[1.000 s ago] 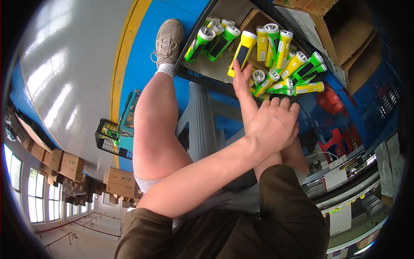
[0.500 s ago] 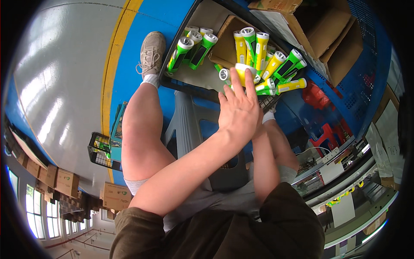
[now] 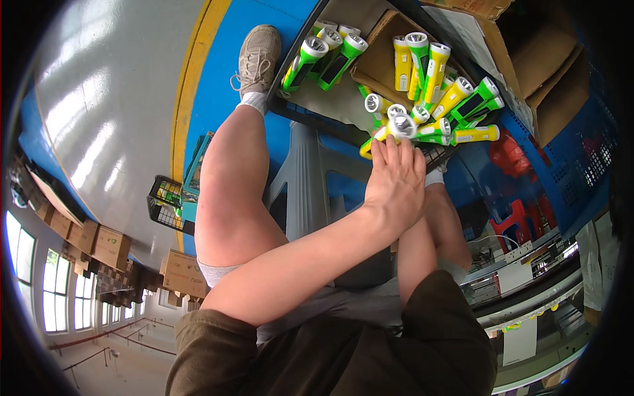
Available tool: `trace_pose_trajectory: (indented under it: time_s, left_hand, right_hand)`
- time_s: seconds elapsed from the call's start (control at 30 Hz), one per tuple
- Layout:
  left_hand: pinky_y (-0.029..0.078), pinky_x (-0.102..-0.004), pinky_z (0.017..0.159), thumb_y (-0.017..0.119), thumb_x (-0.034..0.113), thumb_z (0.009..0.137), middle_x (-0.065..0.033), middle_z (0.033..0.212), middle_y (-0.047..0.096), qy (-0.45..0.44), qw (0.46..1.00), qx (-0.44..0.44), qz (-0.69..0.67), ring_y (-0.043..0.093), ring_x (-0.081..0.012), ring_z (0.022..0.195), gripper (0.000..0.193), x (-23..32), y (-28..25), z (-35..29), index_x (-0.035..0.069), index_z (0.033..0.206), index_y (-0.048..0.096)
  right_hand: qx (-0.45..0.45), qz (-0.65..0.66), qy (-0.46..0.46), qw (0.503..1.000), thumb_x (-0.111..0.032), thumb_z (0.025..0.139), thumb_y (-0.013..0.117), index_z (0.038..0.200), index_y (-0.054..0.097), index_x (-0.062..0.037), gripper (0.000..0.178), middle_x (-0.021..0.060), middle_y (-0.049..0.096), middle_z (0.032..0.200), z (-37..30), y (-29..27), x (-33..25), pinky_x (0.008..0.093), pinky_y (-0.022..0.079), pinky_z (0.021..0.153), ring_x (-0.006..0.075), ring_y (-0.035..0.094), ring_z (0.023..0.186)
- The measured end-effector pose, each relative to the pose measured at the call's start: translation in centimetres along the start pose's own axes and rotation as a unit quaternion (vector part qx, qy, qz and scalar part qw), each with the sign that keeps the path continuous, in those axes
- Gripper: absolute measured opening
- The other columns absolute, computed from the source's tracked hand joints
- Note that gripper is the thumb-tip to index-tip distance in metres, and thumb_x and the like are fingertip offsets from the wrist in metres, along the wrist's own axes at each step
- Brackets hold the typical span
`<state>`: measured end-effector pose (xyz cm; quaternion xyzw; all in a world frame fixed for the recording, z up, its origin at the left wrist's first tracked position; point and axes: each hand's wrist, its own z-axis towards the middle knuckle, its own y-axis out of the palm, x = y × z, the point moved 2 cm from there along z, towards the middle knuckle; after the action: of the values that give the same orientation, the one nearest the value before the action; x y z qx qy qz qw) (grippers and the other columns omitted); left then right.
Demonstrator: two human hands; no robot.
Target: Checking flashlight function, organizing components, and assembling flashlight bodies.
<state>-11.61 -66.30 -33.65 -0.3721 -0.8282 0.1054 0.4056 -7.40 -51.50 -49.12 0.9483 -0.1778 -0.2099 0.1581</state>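
A yellow flashlight with a white head (image 3: 401, 126) lies tilted under the fingertips of my left hand (image 3: 396, 181), its lens toward me and its yellow end at the left. The left fingers are nearly straight and close together, pressed on the flashlight near its head; the thumb is hidden. My right forearm (image 3: 416, 254) rises behind the left wrist, and the right hand is covered by the left one. Just beyond, several green and yellow flashlights (image 3: 456, 99) lie heaped in a black crate (image 3: 307, 119). Others stand together at its left side (image 3: 321, 59).
A brown cardboard box (image 3: 380, 59) sits inside the crate. Larger open cartons (image 3: 505, 59) stand to its right beside a blue perforated bin (image 3: 571, 158). Between my legs is a grey plastic stool (image 3: 307, 168). Left of my knee stands a small black basket (image 3: 162, 208).
The flashlight has tipped over, its lens swinging toward me. My left fingers have drawn together and lowered onto it. The whole view has shifted, moving the crate rightward and up.
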Motion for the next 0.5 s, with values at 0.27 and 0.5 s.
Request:
trace_pose_trajectory:
  time_s: [0.27,0.5]
  left_hand:
    - [0.043,-0.041,0.089,0.058,0.033,0.085,-0.0142,0.097,0.059,0.02,0.997,-0.002,-0.08,0.056,-0.0298,0.095,0.046,0.4,-1.1,0.6,-0.003,0.114,0.054]
    - [0.044,-0.0381,0.081,0.062,0.031,0.082,-0.0131,0.095,0.059,0.025,0.996,0.035,-0.08,0.057,-0.0272,0.091,0.041,0.4,-1.6,0.6,-0.001,0.107,0.057]
  right_hand:
    - [0.028,-0.703,-0.254,0.664,-0.028,0.076,0.076,0.108,0.057,-0.0015,0.045,0.0229,0.063,0.098,7.3,1.9,4.9,0.0463,0.046,0.077,0.0436,0.057,0.092]
    - [0.028,-0.693,-0.239,0.68,-0.024,0.074,0.077,0.109,0.053,-0.002,0.047,0.0213,0.062,0.101,8.3,4.1,6.4,0.0449,0.047,0.08,0.0415,0.059,0.093]
